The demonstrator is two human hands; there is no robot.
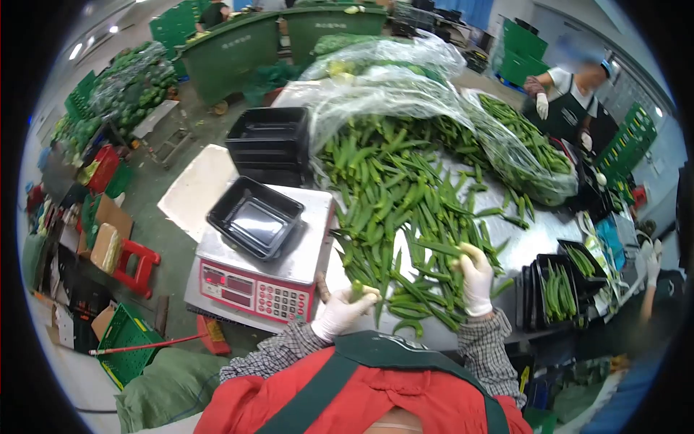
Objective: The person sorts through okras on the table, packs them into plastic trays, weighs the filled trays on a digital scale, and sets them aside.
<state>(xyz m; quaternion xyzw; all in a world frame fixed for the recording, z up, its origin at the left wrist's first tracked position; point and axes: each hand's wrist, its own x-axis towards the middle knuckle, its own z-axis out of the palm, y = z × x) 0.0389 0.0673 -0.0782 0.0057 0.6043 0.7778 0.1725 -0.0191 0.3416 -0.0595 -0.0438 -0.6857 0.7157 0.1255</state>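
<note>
Plainly, right hand point(477, 281) pinching okra pod point(437, 247), by one end — left hand point(345, 312) closed on second pod point(356, 290)

open tabletop point(515, 247) between okra pile point(383, 206) and trays point(557, 291), scale point(309, 217) blocking left; plastic sheeting point(405, 90) behind

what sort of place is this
Probably a vegetable packing room: loose okra is heaped on a metal table, a digital scale bears an empty black tray, and filled okra trays stand at the right.
</note>
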